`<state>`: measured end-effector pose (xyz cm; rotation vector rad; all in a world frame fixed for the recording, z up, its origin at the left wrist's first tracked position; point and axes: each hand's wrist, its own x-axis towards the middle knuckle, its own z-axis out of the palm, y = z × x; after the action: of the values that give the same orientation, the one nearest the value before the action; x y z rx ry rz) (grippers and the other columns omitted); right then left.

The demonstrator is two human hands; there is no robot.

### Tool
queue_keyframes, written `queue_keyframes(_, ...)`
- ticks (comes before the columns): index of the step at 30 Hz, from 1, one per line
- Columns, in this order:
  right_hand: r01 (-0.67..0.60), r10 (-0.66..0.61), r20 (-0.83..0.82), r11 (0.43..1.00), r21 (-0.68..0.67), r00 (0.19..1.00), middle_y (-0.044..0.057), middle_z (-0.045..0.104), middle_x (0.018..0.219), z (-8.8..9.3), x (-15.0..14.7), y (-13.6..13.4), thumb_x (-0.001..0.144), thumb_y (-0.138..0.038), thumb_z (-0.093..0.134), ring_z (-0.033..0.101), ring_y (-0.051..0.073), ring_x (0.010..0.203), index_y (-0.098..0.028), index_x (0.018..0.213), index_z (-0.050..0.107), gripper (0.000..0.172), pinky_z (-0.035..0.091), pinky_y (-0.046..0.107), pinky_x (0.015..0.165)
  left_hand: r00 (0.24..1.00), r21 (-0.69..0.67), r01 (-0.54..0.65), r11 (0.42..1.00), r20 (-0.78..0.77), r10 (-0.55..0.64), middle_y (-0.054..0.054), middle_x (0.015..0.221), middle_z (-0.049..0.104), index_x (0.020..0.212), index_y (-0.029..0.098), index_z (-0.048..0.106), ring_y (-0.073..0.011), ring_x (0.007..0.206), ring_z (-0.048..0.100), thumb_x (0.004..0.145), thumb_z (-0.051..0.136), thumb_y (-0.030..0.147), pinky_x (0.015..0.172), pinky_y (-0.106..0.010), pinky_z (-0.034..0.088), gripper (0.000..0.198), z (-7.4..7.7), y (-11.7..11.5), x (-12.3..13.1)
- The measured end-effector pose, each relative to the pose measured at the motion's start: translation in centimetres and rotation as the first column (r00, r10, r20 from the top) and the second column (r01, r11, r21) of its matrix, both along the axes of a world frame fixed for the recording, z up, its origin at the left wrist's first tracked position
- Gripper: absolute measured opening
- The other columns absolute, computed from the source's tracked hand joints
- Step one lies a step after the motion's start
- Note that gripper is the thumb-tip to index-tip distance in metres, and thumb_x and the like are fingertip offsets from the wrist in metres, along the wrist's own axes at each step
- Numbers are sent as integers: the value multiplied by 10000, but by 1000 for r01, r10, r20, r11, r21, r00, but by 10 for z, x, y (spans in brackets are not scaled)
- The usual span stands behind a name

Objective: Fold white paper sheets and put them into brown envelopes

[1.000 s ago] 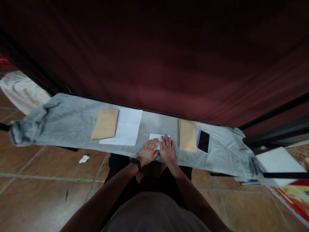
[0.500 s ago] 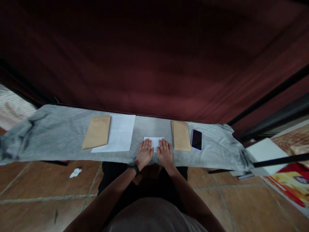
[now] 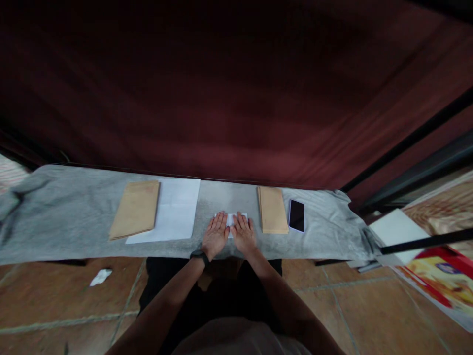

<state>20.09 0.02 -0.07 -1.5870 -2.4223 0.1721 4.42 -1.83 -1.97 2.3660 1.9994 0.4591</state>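
one small white paper [image 3: 231, 220] near the front edge of the gray cloth [image 3: 229, 196]

its far edge partly shows; open cloth lies beyond and to either side, out to the white sheet [image 3: 177, 212] and the right-side brown stack [image 3: 273, 212]. the paper lies under the left hand [image 3: 215, 236] and right hand [image 3: 244, 235], both palm-down, fingers extended, thumbs close together.

1. The left hand [image 3: 215, 236] and right hand [image 3: 244, 237] lie flat, side by side, on a small white paper [image 3: 231, 220].
2. Well left of the hands, brown envelopes [image 3: 136, 209] overlap a larger white sheet [image 3: 178, 212].
3. Near the right hand lies another brown stack [image 3: 273, 212], with a phone [image 3: 296, 216] just beyond it.
4. Beneath the hands spreads a grey-clothed tabletop [image 3: 221, 197]; ahead of them hangs a dark red curtain [image 3: 221, 123].
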Motion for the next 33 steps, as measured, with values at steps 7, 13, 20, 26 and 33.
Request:
queue_keyframes(7, 56, -57, 7, 995, 77, 998, 140, 392, 1614, -13, 23, -3, 1067, -361, 374, 382, 275, 1487, -125, 1565, 391, 552, 255, 486, 1226, 997, 33, -62, 998, 38, 60, -128, 1638, 357, 1630, 162, 186, -258, 1539, 292, 1025, 294, 463, 1261, -492, 263, 684, 0, -1, -12)
queue_keyframes(13, 30, -31, 20, 998, 53, 999, 144, 386, 1619, -12, 26, -3, 1059, -312, 345, 373, 279, 1490, -134, 1574, 372, 546, 264, 515, 1211, 998, 28, -36, 999, 60, 34, -138, 1650, 329, 1570, 114, 352, -273, 1558, 237, 1037, 259, 400, 1283, -505, 197, 612, 10, -2, 25)
queue_keyframes(20, 22, -25, 21, 995, 101, 999, 137, 410, 1610, -13, 38, -6, 1064, -309, 311, 388, 284, 1476, -109, 1574, 368, 550, 273, 487, 1207, 998, -33, -4, 999, 61, 6, -149, 1640, 351, 1567, 101, 350, -258, 1551, 262, 1032, 282, 441, 1271, -460, 247, 637, 7, -4, 25)
queue_keyframes(26, 58, -61, 19, 992, 109, 998, 146, 396, 1616, -13, 43, -11, 1066, -300, 321, 356, 279, 1495, -95, 1559, 397, 539, 266, 473, 1224, 999, -74, -36, 997, 6, 36, -161, 1650, 329, 1577, 101, 320, -280, 1558, 237, 1024, 312, 472, 1273, -474, 212, 667, 10, -10, 19)
queue_keyframes(33, -31, 33, -24, 996, 81, 999, 162, 367, 1628, -8, 20, -14, 1080, -311, 291, 338, 278, 1511, -68, 1546, 402, 537, 276, 500, 1223, 995, -201, -55, 978, -97, 36, -188, 1667, 269, 1566, 41, 328, -305, 1569, 183, 1021, 311, 377, 1277, -480, 162, 640, 25, -10, 29)
